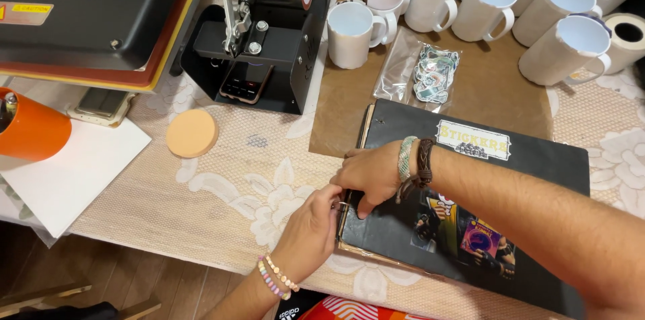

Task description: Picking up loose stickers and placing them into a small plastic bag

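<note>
Heat press [101, 17] at far left; white mugs [470, 4] ranked behind. Black sticker binder [537, 158] flat on lace tablecloth [222, 185], before us. Our right hand [369, 173] presses its spine edge, fingers curled. Our left hand [314, 222] pinches the binder's metal ring [343, 205].
</note>
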